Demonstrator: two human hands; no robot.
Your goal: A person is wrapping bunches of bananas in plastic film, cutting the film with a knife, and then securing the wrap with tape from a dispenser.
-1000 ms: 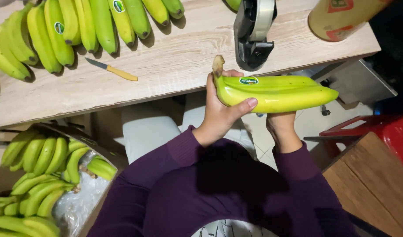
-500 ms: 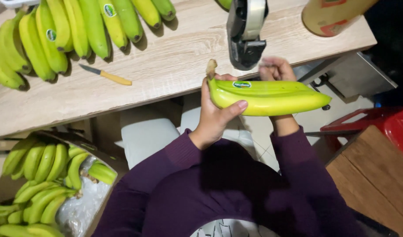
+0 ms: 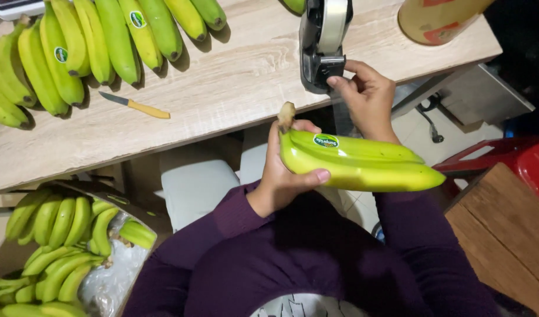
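My left hand has its fingers wrapped round the banana bunch, held over my lap below the desk edge. Right hand pinches clear tape at the tape dispenser. Bunch not taped yet; more bananas waiting.

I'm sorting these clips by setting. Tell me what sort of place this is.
Probably a small fruit packing or sorting station. Bunches of green bananas lie on a wooden table, a lined box holds more, and a tape dispenser stands where the right hand pulls tape while the left hand holds a bunch.
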